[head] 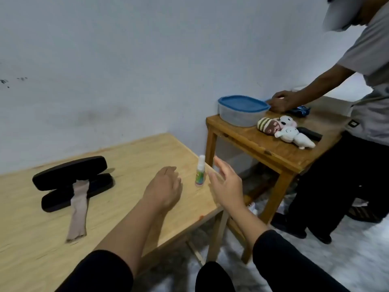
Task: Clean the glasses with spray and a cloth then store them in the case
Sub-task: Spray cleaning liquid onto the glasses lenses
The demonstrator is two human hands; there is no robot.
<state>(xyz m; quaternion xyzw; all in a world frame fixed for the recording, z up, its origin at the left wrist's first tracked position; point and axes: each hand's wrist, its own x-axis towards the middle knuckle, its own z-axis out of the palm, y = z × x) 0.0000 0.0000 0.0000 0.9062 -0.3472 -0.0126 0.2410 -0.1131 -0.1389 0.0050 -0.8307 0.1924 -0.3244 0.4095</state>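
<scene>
A small spray bottle (pixel 200 173) with a white cap stands upright near the right edge of the light wooden table (pixel 130 157). My right hand (pixel 226 182) hovers just right of it, fingers spread, holding nothing. My left hand (pixel 165 186) rests on the table left of the bottle, fingers curled under, nothing seen in it. A black glasses case (pixel 71 182) lies open at the left, its lid raised. A beige cloth (pixel 79 209) hangs out of the case onto the table. No glasses are visible.
A darker wooden side table (pixel 271 148) stands to the right with a blue-lidded plastic box (pixel 242 110), several small plush toys (pixel 286 131) and a dark case (pixel 310 133). Another person (pixel 362 114) stands beside it, a hand (pixel 281 101) on its top.
</scene>
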